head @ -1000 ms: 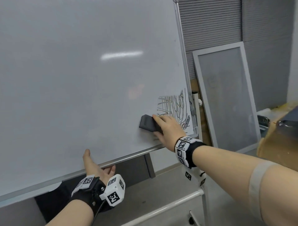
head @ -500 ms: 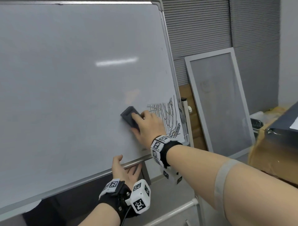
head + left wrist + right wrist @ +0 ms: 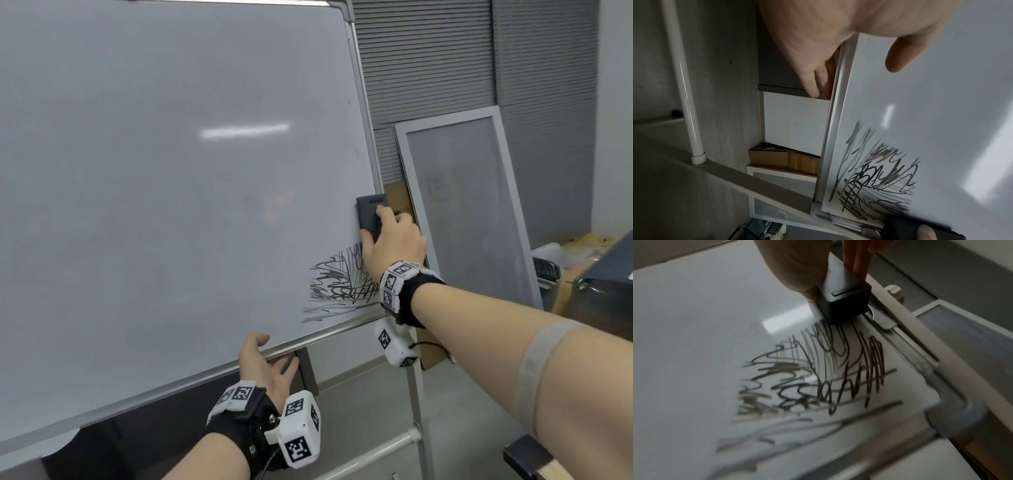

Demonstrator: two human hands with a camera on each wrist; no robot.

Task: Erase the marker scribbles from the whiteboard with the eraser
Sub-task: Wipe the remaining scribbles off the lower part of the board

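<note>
The whiteboard stands tilted on its stand. Black marker scribbles fill its lower right corner. My right hand grips a dark grey eraser, held flat on the board at its right edge, just above the scribbles. In the right wrist view the eraser touches the top strokes of the scribbles. My left hand grips the board's bottom frame, left of the scribbles. Its thumb lies on the front and its fingers are behind.
A grey framed panel leans on the wall right of the board, with cardboard behind it. The stand's white crossbar runs below the board. A dark box and clutter sit at far right.
My right hand has carried the eraser from left of the scribbles up and right to the board's right edge. My left hand slid right along the bottom frame, still gripping it.
</note>
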